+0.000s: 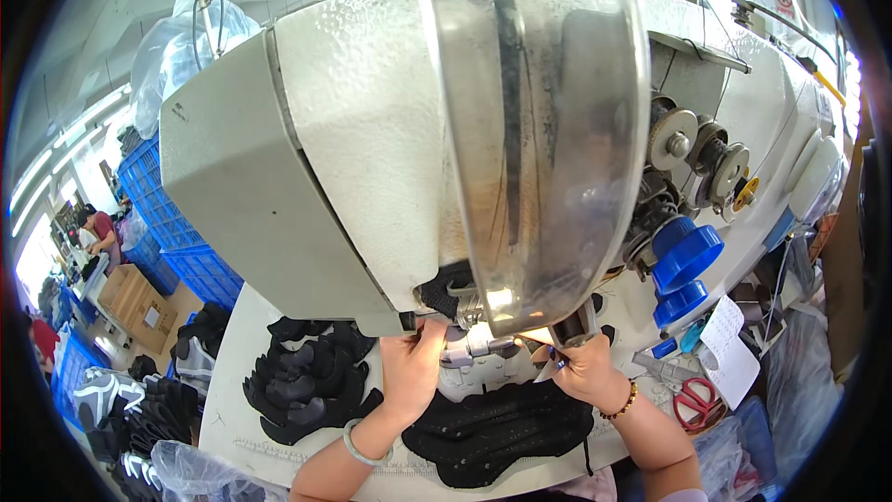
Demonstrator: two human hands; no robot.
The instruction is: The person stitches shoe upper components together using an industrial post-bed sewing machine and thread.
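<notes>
A large white sewing machine [362,130] fills the middle of the view, with a clear, smudged plastic cover [548,149] at its front. My left hand [413,372] reaches up under the machine head, left of the metal needle parts [474,346]; its fingertips are hidden there. On the right of those parts, my right hand [587,370] is closed, fingers bent around something small that I cannot make out. Black fabric pieces [497,432] lie on the table between my forearms. A pile of black cut pieces [307,376] sits left of my left hand.
Red-handled scissors [697,404] and a handwritten paper [729,349] lie at the right. Blue knobs [683,256] stick out from the machine. Blue crates [177,214], grey-and-black shoe uppers [111,400] and a cardboard box [137,307] stand left. A person [100,232] works farther back.
</notes>
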